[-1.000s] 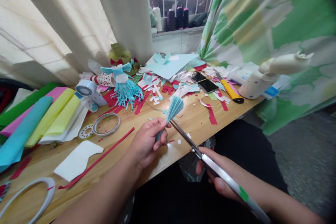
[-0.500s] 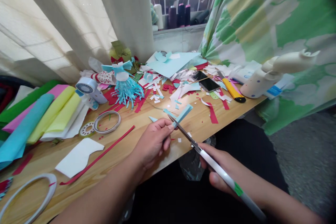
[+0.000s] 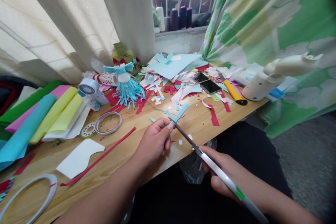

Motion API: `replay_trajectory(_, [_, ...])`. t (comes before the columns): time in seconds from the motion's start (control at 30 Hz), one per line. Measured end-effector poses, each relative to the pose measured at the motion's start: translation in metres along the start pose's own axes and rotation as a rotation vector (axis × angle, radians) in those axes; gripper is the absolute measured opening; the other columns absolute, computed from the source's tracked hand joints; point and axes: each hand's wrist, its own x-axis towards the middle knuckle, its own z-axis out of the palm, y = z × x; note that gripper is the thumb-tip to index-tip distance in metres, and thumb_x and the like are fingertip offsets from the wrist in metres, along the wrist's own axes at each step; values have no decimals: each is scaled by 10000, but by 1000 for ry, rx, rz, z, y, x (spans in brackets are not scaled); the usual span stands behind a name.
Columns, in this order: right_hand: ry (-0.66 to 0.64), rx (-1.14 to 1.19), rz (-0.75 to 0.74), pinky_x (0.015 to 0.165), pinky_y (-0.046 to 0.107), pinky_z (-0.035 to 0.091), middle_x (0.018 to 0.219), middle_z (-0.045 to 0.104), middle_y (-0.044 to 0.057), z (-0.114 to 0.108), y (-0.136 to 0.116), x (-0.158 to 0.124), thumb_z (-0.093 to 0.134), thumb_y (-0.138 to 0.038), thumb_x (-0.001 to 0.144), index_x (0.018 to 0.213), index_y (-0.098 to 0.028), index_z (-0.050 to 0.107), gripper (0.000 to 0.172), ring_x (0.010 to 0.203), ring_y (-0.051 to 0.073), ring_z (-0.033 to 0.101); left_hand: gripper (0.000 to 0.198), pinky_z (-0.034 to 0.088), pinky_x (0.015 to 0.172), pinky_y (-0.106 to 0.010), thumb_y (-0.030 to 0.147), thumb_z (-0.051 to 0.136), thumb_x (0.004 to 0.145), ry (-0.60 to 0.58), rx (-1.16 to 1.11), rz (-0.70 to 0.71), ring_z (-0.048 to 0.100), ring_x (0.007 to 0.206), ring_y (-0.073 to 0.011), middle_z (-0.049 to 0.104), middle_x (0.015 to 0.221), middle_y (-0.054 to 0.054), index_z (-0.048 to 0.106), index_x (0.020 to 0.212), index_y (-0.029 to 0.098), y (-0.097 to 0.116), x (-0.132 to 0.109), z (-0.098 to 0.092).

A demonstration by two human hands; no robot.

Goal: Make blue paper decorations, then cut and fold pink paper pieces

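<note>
Between thumb and fingers, my left hand (image 3: 154, 140) pinches a folded strip of light blue paper (image 3: 181, 112) above the table's front edge. My right hand (image 3: 215, 168) is closed around scissors (image 3: 210, 161) with white handles and a bit of green tape. The blades point up and to the left, and their tips lie at the blue strip just past my left fingertips. Whether the blades are fully closed is hard to see. Small blue paper scraps lie on the wood just beyond the strip.
A blue fringed paper figure (image 3: 126, 84) stands behind my left hand. Rolls of tape (image 3: 108, 123), a red paper strip (image 3: 105, 154) and a white paper piece (image 3: 78, 159) lie left. A yellow box cutter (image 3: 233, 91), phone (image 3: 210, 86) and white bottle (image 3: 258, 84) are at the right.
The whole view has shifted slightly. The blue strip looks narrower, its two layers now close together, while the scissors stay at it. Both hands keep their hold.
</note>
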Motion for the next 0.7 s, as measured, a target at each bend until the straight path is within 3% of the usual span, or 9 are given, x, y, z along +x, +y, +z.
replay_trajectory(0.17, [106, -168, 124, 832, 316, 439, 1126, 604, 83, -19, 13, -7, 632, -425, 708, 1305, -230, 441, 656, 963, 261, 576, 228, 363, 402, -146, 393, 488, 870, 207, -280, 112, 281, 309, -24, 411, 401, 106, 520, 832, 170, 2, 10, -12])
replay_trajectory(0.27, [283, -443, 278, 927, 370, 399, 1276, 549, 94, -44, 22, 10, 668, -425, 664, 1310, -230, 447, 710, 1084, 293, 540, 282, 352, 378, -148, 448, 520, 847, 119, -453, 115, 233, 309, -14, 392, 436, 117, 518, 895, 170, 7, 11, -18])
replay_trajectory(0.37, [375, -702, 330, 883, 400, 423, 1245, 580, 126, -67, 26, 43, 629, -476, 681, 1307, -187, 462, 709, 1051, 319, 568, 282, 372, 379, -155, 424, 553, 836, -11, -494, 151, 241, 302, -11, 435, 451, 108, 534, 968, 175, 10, 10, -21])
replay_trajectory(0.43, [406, -836, 343, 815, 405, 445, 1171, 624, 138, -78, 27, 68, 572, -454, 720, 1292, -180, 484, 640, 991, 328, 601, 294, 448, 439, -201, 414, 559, 833, -28, -500, 151, 361, 325, -30, 551, 519, 54, 570, 969, 154, 11, 10, -22])
replay_trajectory(0.57, [435, -973, 279, 779, 390, 446, 1143, 627, 151, -87, 32, 105, 543, -429, 737, 1258, -185, 520, 576, 977, 328, 607, 328, 521, 650, -266, 406, 631, 778, 53, -553, 103, 636, 665, -149, 689, 863, -103, 652, 851, 86, 13, 11, -24])
replay_trajectory(0.63, [433, -981, 255, 779, 393, 444, 1130, 620, 164, -89, 36, 116, 541, -459, 741, 1256, -167, 524, 593, 977, 331, 601, 351, 518, 725, -284, 418, 671, 743, 117, -598, 109, 640, 810, -185, 685, 959, -109, 665, 896, 102, 14, 12, -25])
replay_trajectory(0.7, [423, -981, 240, 780, 392, 444, 1114, 616, 171, -91, 41, 123, 526, -483, 756, 1275, -146, 510, 619, 981, 330, 594, 398, 514, 744, -307, 469, 682, 718, 173, -627, 96, 634, 821, -193, 693, 933, -93, 664, 929, 133, 14, 13, -25])
